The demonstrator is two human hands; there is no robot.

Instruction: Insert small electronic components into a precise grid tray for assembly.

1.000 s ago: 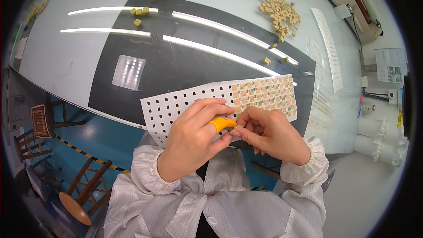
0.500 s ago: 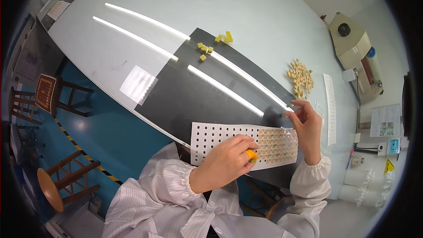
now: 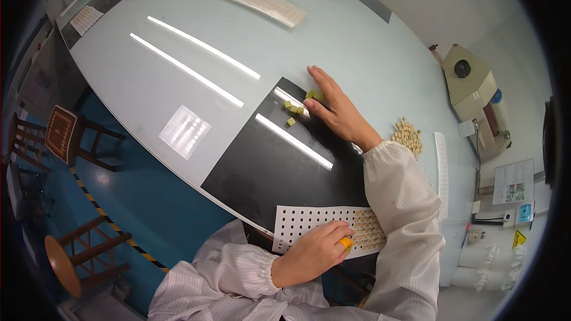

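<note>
Right fingers [image 3: 321, 86] flat over small yellow blocks [image 3: 292, 109]; left fingers [image 3: 333, 241] curled around orange piece [image 3: 346, 243] on perforated sheet [image 3: 303, 221].

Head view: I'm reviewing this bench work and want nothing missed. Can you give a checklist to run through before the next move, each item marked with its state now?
1. Right hand reaches the small yellow-green blocks on the black mat: ok, fingers lie flat beside them.
2. A block is gripped: not ok, none visibly held.
3. Left hand steadies the perforated white sheet: ok.
4. Sheet has free holes: ok, left part unfilled.
5. Orange piece at the left fingers: cannot tell what it is.
6. Spare pile of tan blocks within reach: ok.
</note>
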